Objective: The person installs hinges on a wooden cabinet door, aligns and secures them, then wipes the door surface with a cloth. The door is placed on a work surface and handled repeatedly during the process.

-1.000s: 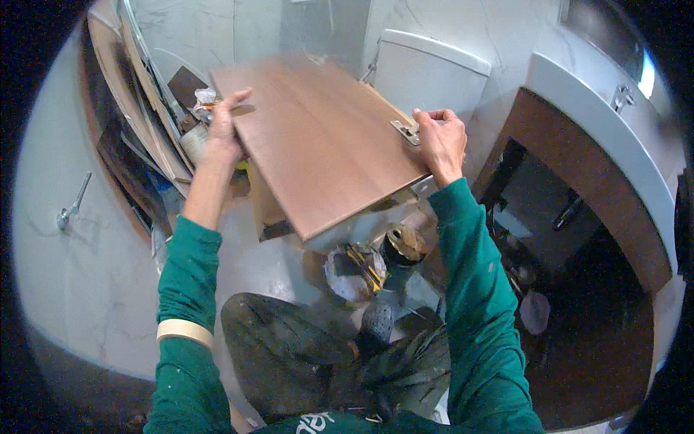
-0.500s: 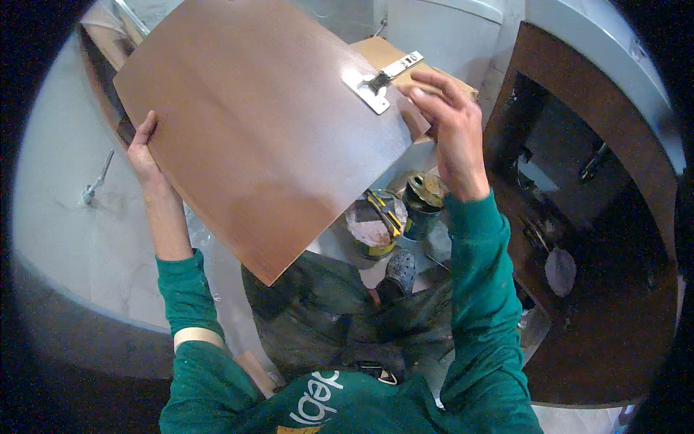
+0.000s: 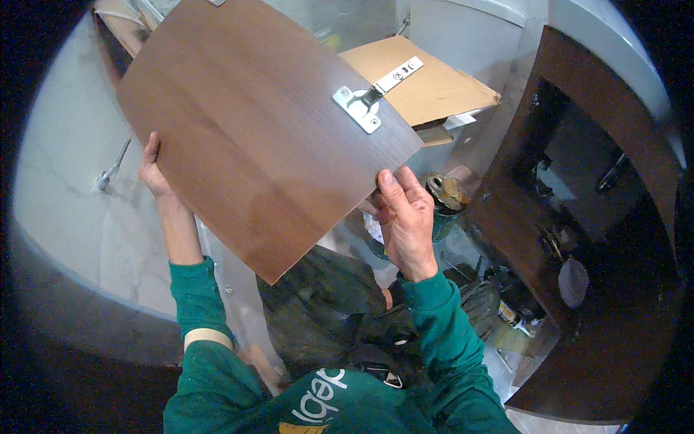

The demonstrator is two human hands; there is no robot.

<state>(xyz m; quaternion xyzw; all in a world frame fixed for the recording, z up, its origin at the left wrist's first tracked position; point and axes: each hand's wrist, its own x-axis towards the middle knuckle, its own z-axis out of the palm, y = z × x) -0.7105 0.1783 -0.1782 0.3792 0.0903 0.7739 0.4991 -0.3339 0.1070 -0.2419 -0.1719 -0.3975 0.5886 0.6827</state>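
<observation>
A brown wood-look cabinet door point(image 3: 253, 137) is held up tilted in front of me. My left hand point(image 3: 156, 171) grips its left edge, with the thumb on the face and the other fingers hidden behind. On the lower right edge, my right hand point(image 3: 406, 220) pinches the door between thumb and fingers. A metal hinge point(image 3: 359, 110) is fixed near the door's right end, its arm sticking out past the edge. Part of a second metal piece point(image 3: 215, 2) shows at the top edge.
Beyond the door lies a cardboard box point(image 3: 416, 79). Behind my right hand stands an open, stained can point(image 3: 447, 194). To the right is a dark brown cabinet point(image 3: 506, 239) with a dark opening. A sealant tube point(image 3: 512, 315) lies near my right forearm. A metal handle point(image 3: 108, 170) sits at the left.
My right hand has moved down from beside the hinge and taken hold of the lower right edge. The door has shifted slightly, and my left hand keeps its grip.
</observation>
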